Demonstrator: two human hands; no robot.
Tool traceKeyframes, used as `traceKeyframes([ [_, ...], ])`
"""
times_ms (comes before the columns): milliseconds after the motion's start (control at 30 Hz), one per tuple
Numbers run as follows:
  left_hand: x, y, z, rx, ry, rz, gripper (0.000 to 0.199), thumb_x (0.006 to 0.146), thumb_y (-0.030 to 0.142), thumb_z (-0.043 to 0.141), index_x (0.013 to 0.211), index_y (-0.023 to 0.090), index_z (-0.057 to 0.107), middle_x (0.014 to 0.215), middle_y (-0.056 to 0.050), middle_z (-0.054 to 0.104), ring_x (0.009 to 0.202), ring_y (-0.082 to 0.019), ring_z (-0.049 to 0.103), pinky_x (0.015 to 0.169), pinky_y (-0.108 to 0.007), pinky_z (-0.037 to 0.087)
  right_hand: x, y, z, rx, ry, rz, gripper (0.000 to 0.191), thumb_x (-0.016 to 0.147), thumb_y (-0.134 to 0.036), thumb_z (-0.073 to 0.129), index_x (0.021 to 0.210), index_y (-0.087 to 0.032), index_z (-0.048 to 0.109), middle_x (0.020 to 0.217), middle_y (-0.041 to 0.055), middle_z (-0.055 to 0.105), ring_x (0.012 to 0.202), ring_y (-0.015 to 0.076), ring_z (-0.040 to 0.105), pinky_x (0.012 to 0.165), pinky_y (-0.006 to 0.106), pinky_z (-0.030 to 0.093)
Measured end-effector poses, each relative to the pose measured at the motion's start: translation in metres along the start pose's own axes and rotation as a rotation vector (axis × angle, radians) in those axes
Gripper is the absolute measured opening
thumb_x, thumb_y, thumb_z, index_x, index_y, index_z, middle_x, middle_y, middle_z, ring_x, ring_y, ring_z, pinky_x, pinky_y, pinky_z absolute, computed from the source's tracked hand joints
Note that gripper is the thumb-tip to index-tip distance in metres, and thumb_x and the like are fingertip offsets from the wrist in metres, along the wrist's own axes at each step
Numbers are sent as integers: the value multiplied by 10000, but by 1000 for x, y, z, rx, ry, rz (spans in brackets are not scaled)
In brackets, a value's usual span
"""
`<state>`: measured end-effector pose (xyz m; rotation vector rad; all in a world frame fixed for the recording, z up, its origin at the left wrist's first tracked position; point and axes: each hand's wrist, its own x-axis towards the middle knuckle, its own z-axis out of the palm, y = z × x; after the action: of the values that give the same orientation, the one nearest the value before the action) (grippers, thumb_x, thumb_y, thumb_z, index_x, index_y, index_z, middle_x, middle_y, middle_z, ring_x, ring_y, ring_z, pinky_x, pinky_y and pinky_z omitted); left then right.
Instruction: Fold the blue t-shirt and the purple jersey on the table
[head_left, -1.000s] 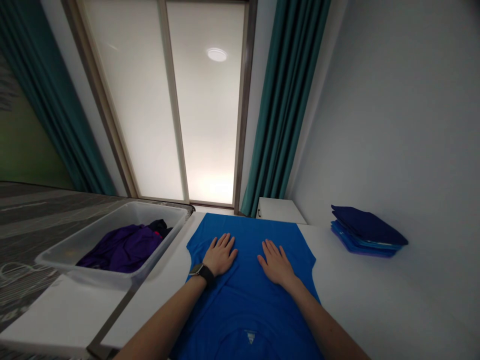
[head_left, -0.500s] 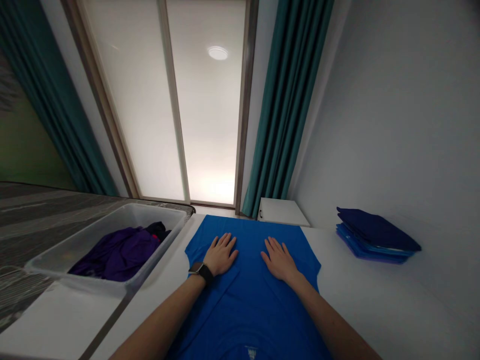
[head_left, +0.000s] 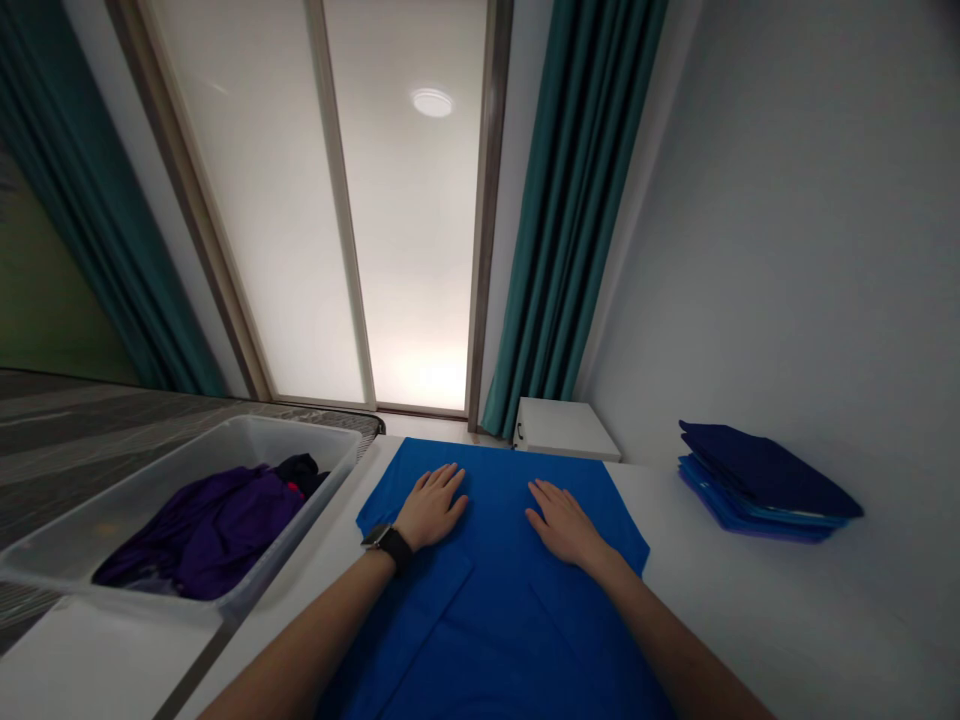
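A blue shirt [head_left: 495, 610] lies spread flat on the white table [head_left: 757, 620], its far edge near the table's far end. Diagonal fold lines run across it on both sides. My left hand [head_left: 432, 508] rests palm down on the left part of the cloth, fingers spread, with a dark watch on the wrist. On the right part of the cloth lies my right hand [head_left: 564, 522], also flat with its fingers extended. Neither hand grips the fabric.
A translucent bin [head_left: 292, 535] at the left holds purple and dark clothes [head_left: 217, 530]. Folded blue garments [head_left: 765, 480] are stacked at the right by the wall. Beyond the table stand a white cabinet [head_left: 562, 428], teal curtains [head_left: 577, 220] and frosted doors [head_left: 412, 240].
The view has shifted slightly, so the shirt's collar print has left the lower edge. Both hands stay flat on the shirt, a little farther apart.
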<state>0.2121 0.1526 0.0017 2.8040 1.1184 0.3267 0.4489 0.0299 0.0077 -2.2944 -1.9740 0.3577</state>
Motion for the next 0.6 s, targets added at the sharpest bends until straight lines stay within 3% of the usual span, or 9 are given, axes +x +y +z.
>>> traceKeyframes([
  [133,22,-10,-2,19,-11,21,554,963,432,350,1466,201,361,1549,-72,306,1432,-231,260,1169,-444,199,24,13,-3,-23,54,14,674,954,-492,173,1510,-119,246,1585,81,190,1460,212,135,1180,403,79],
  [333,53,-39,-8,55,-60,-123,563,968,401,320,1464,137,360,1553,-111,279,1440,-234,235,1164,-415,202,53,44,-7,-55,96,184,666,955,-438,172,1514,-77,203,1590,94,165,1463,205,110,1177,414,90],
  [467,57,-58,2,46,-119,-162,583,970,444,289,1478,161,337,1564,-87,246,1452,-225,193,1169,-436,164,56,60,1,-49,64,199,664,958,-474,152,1521,-125,197,1595,63,147,1465,195,99,1179,425,74],
  [600,54,-61,10,69,-93,-190,574,969,449,278,1486,204,327,1563,-47,252,1456,-215,181,1174,-445,131,54,68,8,-57,52,209,682,954,-507,136,1526,-137,166,1597,46,126,1467,183,70,1183,431,20],
])
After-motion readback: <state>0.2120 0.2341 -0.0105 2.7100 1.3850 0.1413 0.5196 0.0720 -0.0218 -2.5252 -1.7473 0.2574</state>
